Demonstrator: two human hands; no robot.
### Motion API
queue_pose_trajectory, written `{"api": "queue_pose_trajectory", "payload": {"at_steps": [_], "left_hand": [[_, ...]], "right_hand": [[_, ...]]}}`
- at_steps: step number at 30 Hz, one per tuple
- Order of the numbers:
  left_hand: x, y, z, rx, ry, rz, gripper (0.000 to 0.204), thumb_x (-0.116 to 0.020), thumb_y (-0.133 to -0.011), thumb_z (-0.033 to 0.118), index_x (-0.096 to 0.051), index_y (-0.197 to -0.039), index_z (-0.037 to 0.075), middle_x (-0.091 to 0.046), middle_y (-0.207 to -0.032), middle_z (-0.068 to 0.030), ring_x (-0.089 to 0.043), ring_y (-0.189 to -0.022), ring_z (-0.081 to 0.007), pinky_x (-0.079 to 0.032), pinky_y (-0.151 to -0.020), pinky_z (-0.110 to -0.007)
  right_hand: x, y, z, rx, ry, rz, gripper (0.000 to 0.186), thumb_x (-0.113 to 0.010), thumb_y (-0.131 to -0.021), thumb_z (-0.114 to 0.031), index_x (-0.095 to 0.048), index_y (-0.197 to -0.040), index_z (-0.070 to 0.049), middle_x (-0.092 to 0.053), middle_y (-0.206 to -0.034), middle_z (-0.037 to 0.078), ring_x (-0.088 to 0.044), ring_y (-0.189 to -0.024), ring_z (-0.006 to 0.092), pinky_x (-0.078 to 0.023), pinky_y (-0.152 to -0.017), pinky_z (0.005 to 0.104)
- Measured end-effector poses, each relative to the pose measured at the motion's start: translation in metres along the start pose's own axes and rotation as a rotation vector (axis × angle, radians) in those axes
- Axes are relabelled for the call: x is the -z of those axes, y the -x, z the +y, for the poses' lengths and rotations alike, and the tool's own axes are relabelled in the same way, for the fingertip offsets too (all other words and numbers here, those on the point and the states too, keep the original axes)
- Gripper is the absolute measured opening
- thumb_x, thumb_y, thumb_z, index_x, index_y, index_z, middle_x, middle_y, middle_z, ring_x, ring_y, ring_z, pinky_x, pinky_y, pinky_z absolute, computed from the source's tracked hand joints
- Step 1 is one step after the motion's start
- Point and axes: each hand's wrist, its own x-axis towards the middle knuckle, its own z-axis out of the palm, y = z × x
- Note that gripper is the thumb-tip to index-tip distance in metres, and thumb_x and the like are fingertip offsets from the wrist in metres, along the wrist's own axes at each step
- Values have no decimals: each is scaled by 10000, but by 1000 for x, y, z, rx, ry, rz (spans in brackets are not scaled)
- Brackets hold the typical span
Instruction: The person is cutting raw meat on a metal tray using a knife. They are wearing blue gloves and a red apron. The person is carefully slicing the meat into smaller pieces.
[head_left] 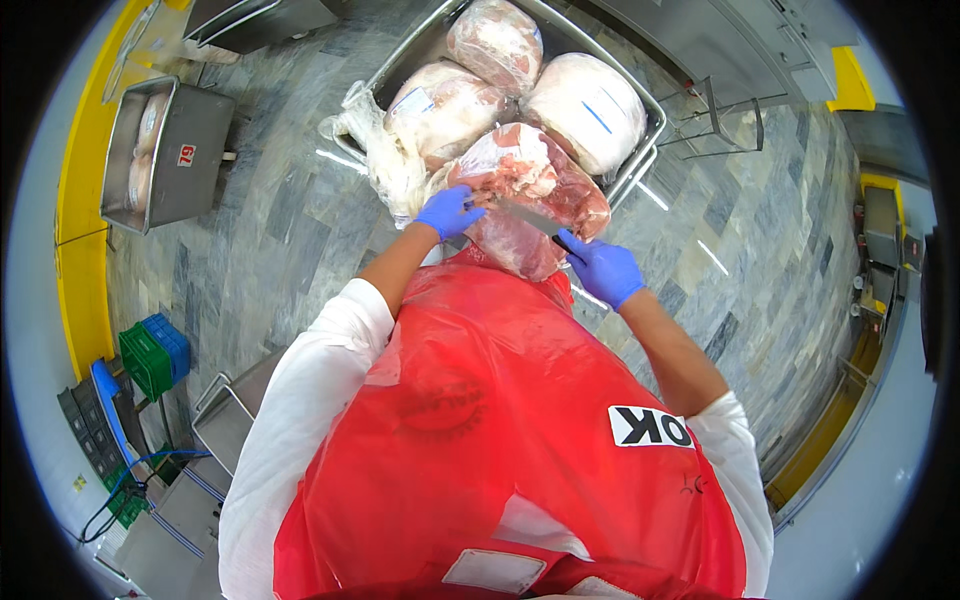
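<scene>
1. Hidden for a good part: fingertips of the purple-gloved left hand (pixel 450 212), placed at the left edge of the meat piece (pixel 548 182); not possible to judge whether pinching or only pressing.
2. Right hand (pixel 607 270), also gloved: grip closed around the dark handle of a knife (pixel 533 217), with most of the handle covered; blade pointing to the left over the meat, its tip difficult to make out.
3. Cut off by the upper edge of the frame: far end of a metal bin (pixel 412 45); near rim hidden behind the meat.
4. In upper centre of the frame, the meat: large, rounded, pink to dark red, with whitish fat on top and a ragged paler part.
5. Behind it, in the bin: upper piece (pixel 497 42), left piece (pixel 445 110), and right piece (pixel 588 110) with a blue line.
6. Near the left hand: crumpled plastic (pixel 385 145) over the rim.
7. In the lower frame: red apron (pixel 440 360), blocking much of the floor (pixel 730 200).
8. At left: green crate (pixel 146 360) touching a blue crate (pixel 175 343).
</scene>
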Motion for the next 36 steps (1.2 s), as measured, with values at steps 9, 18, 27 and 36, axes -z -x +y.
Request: {"api": "queue_pose_trajectory", "payload": {"at_steps": [9, 18, 27, 36], "left_hand": [[-12, 15, -2, 51, -250, 77, 498, -685, -954, 337, -588, -1365, 72, -706, -1237, -274, -688, -1130, -463, -550, -981, -536], [7, 10, 3, -139, -494, -135, 553, -598, -998, 275, -541, -1542, 197, -673, -1321, -239, -676, -1168, -441, -559, -982, -530], [3, 53, -48, -114, -89, 31, 582, -673, -978, 307, -533, -1518, 141, -650, -1430, -216, -648, -1274, -424, -543, -1040, -493], [5, 31, -31, -97, -309, 193, 465, -655, -968, 270, -615, -1404, 116, -688, -1304, -216, -686, -1147, -420, -564, -956, -524]], "right_hand": [[81, 41, -40, -62, 108, -2, 365, -602, -1036, -281, -630, -1397, -239, -753, -908, 137, -741, -807, 369, -570, -659, 517], [59, -14, -48, -39, 257, -20, 323, -585, -1046, -247, -602, -1368, -223, -733, -916, 169, -752, -824, 358, -585, -648, 507], [-133, -6, 14, -138, -133, 149, 565, -595, -1058, -394, -440, -1601, -413, -702, -966, 198, -728, -840, 438, -592, -690, 532], [-99, 49, 22, -204, -455, 352, 465, -680, -1016, -375, -641, -1477, -333, -719, -896, 185, -717, -810, 405, -573, -708, 498]]}}
